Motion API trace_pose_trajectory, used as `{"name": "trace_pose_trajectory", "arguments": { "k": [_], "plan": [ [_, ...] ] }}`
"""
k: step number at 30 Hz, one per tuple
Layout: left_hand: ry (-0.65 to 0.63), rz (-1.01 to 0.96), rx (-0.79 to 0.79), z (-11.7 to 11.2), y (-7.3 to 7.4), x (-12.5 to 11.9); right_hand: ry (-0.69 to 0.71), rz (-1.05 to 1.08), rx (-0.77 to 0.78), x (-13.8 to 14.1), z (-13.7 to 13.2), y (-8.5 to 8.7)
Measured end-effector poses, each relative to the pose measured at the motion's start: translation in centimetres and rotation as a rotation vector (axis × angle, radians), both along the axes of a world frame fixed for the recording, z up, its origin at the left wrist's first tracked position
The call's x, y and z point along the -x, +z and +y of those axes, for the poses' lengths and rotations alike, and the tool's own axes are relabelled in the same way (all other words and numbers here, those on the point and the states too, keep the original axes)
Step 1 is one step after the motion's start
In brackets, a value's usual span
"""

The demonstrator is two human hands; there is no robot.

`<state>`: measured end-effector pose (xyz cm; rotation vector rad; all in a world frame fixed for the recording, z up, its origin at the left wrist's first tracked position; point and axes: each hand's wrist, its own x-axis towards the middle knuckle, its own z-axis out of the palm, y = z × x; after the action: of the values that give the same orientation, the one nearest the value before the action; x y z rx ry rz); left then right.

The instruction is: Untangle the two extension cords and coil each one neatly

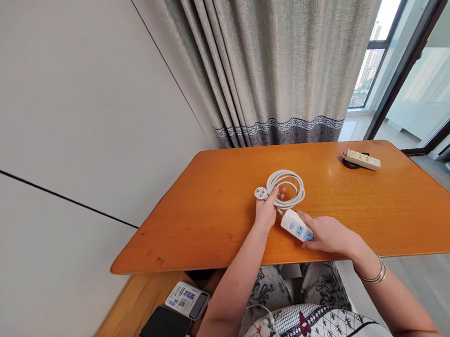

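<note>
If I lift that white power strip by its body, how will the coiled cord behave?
The coiled cord will probably sag and unwind, since nothing visible ties its loops. The round plug at its end would likely dangle and swing. The white power strip itself looks like rigid, smooth plastic, so it should stay stiff but may slide on the glossy table.

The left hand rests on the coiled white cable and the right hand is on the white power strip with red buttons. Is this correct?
Not quite: in the head view the white power strip under the right hand has blue buttons, not red. The rest holds: the left hand rests on the coiled white cable.
</note>
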<state>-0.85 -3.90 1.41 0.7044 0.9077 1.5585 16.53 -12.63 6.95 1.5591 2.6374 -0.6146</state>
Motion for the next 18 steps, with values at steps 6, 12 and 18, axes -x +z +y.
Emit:
{"name": "trace_pose_trajectory", "arguments": {
  "k": [6, 12, 18],
  "plan": [
    [0.059, 0.277, -0.070, 0.1, -0.2, 0.2, 0.098, -0.053, -0.318, -0.9, -1.6, 2.4],
    [-0.286, 0.167, -0.034, -0.8, 0.4, -0.5, -0.015, 0.598, -0.577, -2.3, 1.1, 3.8],
    [-0.389, -0.006, 0.079, -1.5, 0.5, -0.9, -0.420, 0.986, -0.254, -2.2, 7.0, -0.4]
  ]
}}
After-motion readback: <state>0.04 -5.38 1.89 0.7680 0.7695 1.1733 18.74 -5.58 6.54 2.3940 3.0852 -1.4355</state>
